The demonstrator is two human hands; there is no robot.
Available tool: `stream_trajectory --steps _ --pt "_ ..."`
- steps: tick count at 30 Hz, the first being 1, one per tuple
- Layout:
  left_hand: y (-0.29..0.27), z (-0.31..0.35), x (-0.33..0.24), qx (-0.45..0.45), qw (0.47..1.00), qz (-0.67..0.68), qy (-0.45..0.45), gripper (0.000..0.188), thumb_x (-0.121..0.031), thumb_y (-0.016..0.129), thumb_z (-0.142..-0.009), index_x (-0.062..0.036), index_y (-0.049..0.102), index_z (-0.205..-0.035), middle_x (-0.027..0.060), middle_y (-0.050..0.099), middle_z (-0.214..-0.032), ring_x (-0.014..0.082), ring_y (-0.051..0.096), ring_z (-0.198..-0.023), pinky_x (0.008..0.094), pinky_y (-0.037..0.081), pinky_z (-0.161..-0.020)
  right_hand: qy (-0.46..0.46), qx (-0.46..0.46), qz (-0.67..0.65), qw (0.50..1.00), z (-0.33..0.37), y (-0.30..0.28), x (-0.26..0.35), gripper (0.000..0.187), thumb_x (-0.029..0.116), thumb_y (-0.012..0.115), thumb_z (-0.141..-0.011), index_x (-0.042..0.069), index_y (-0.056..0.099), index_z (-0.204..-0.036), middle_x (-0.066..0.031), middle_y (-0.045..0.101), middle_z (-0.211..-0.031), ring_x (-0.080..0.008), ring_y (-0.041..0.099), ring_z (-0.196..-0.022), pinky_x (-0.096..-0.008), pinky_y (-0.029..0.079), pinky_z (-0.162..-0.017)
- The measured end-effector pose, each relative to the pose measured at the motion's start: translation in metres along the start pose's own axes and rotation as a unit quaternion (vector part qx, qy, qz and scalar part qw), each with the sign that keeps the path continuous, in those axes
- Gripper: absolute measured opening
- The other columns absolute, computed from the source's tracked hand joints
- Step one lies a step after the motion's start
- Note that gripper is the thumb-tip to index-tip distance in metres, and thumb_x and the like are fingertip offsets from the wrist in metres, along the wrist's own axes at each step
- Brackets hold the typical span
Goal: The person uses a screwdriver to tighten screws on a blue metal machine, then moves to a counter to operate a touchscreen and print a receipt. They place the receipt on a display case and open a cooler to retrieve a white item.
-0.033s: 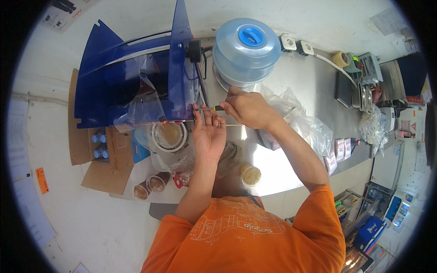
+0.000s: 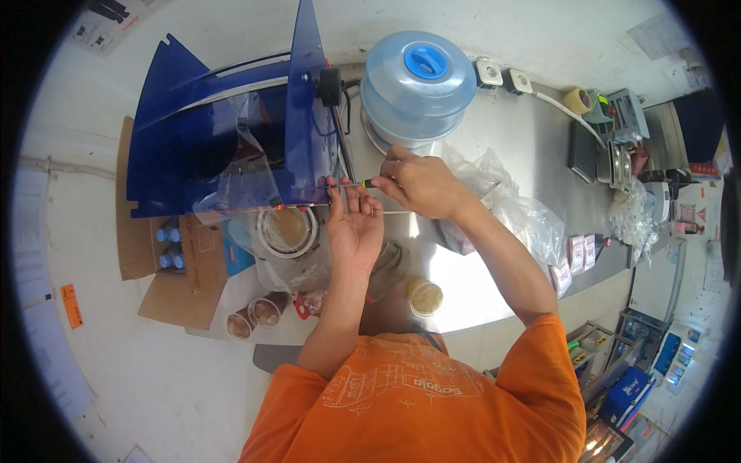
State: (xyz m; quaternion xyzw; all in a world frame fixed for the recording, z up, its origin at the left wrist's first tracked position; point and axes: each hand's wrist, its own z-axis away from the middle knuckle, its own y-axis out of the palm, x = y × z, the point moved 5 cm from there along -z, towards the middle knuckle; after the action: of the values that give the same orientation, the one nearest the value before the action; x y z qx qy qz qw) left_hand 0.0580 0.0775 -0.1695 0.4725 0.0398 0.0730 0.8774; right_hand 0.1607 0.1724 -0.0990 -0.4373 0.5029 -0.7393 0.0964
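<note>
While the right hand [image 2: 421, 184] closes around the handle of a screwdriver-like tool [image 2: 367, 184], the head view shows the tool's slim shaft pointing left toward the side panel of a blue machine [image 2: 309, 139], near its lower corner. The left hand [image 2: 356, 235] is palm up with its fingertips beside the shaft; whether its grip pinches the metal or merely rests against it, I cannot tell. To do this well, I would hold the shaft square to the panel, press along its line and turn from the wrist, with the left fingertips guiding but out of the way of a slip.

As for edges, the panel's lower border lies just beside the left fingers, and clear film [image 2: 251, 181] hangs over the machine's front. Room looks tight beyond the right hand, where a water jug [image 2: 417, 100] stands; plastic bags [image 2: 525, 224] lie beside that forearm. Between the arms, a cup [image 2: 425, 298] sits near the front edge of the counter [image 2: 532, 131], so elbows should swing little.
</note>
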Motion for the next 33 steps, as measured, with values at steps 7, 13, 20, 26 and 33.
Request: stream_trajectory --steps 7,13,20,26,33 --pt "0.0 0.001 0.0 0.006 1.0 -0.021 0.013 0.023 -0.031 0.06 -0.095 -0.0247 0.06 -0.117 -0.0077 0.058 -0.107 0.0112 0.053 -0.094 0.029 0.043 -0.081 0.007 -0.033 -0.021 0.999 0.009 -0.001 0.007 0.032 0.028 0.062 -0.089 0.004 0.052 -0.108 -0.0157 0.056 -0.109 -0.0378 0.063 -0.085 -0.0468 0.049 -0.073" --pt "-0.001 -0.001 0.001 -0.011 1.0 -0.012 0.015 0.017 -0.03 0.059 -0.095 -0.0262 0.063 -0.111 -0.0061 0.06 -0.107 0.0135 0.051 -0.095 0.031 0.042 -0.081 0.024 -0.002 -0.01 1.0 0.009 -0.001 0.006 0.04 0.031 0.066 -0.087 0.005 0.046 -0.111 -0.0152 0.056 -0.108 -0.0366 0.063 -0.09 -0.046 0.049 -0.075" --pt "-0.005 -0.004 -0.002 0.014 0.998 -0.043 0.038 0.023 -0.029 0.059 -0.095 -0.0246 0.059 -0.118 -0.0061 0.058 -0.11 0.0135 0.053 -0.097 0.0296 0.042 -0.081 0.027 -0.045 -0.036 0.998 0.021 -0.001 0.009 0.056 0.046 0.071 -0.08 0.005 0.047 -0.11 -0.012 0.058 -0.107 -0.0339 0.063 -0.094 -0.0448 0.049 -0.076" --pt "-0.002 -0.002 0.004 0.001 0.999 -0.025 0.04 0.025 -0.029 0.062 -0.092 -0.0247 0.058 -0.117 -0.0056 0.057 -0.109 0.0142 0.052 -0.101 0.0315 0.041 -0.085 0.038 -0.046 -0.066 0.996 0.028 -0.001 0.0 0.041 0.043 0.062 -0.089 0.002 0.063 -0.095 -0.0155 0.061 -0.097 -0.0338 0.063 -0.088 -0.0429 0.049 -0.073" --pt "-0.003 -0.007 0.004 0.001 0.998 -0.017 0.056 0.022 -0.03 0.06 -0.093 -0.0245 0.058 -0.114 -0.0037 0.055 -0.113 0.0148 0.051 -0.104 0.032 0.04 -0.086 0.07 -0.103 -0.13 0.984 0.025 -0.01 -0.005 0.039 0.037 0.059 -0.093 -0.001 0.068 -0.089 -0.017 0.064 -0.079 -0.0306 0.062 -0.073 -0.0377 0.048 -0.067"
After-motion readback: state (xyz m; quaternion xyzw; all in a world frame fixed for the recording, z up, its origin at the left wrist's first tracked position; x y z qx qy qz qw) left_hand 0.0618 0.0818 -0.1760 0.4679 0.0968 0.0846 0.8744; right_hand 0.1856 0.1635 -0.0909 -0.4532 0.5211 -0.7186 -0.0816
